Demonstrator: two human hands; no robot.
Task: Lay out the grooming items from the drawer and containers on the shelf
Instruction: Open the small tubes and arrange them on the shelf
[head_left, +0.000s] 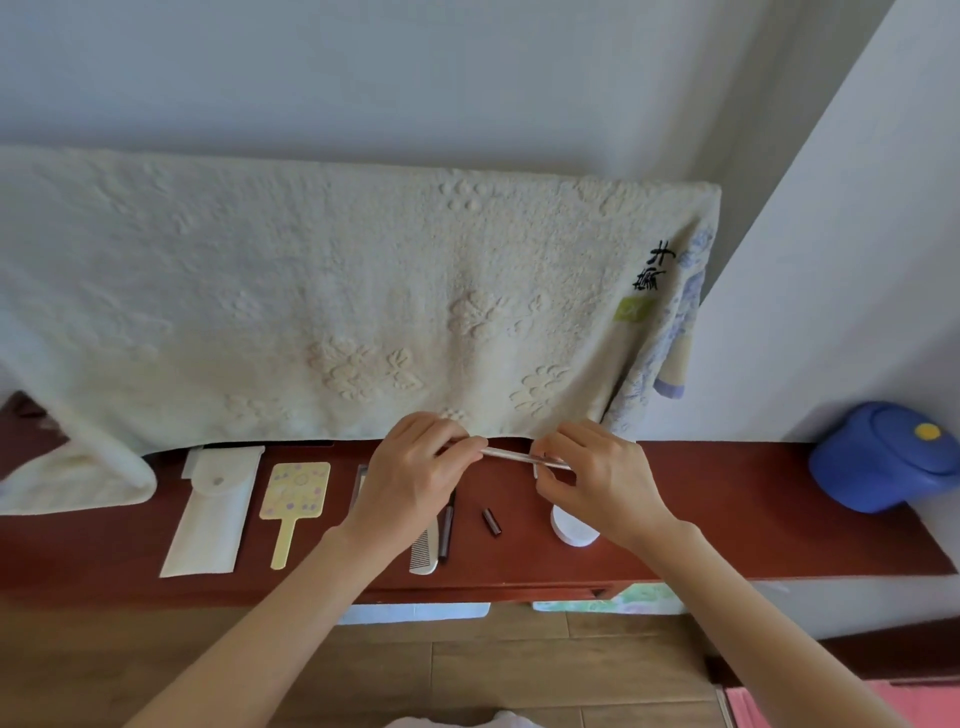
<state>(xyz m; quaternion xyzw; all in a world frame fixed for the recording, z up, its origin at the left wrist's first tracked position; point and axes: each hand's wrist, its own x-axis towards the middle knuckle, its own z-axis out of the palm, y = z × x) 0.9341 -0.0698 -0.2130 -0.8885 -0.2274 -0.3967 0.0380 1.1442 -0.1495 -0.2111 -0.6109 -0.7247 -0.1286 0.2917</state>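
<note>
On the red-brown shelf (727, 514) lie a white pouch (210, 514), a yellow hand mirror (293, 501), a white comb (425, 553), a dark pen-like stick (445, 530), a small dark cap (491, 522) and a round white container (569, 527). Above the shelf's middle, my left hand (415, 470) and my right hand (597, 475) both pinch a thin silvery stick (511, 455), one at each end. A flat item under my left hand is mostly hidden.
A large cream towel (332, 291) hangs over the wall behind the shelf, and its end drapes onto the shelf's left part. A blue lidded container (883, 457) sits at the shelf's far right. Below the shelf is a wooden floor (519, 670).
</note>
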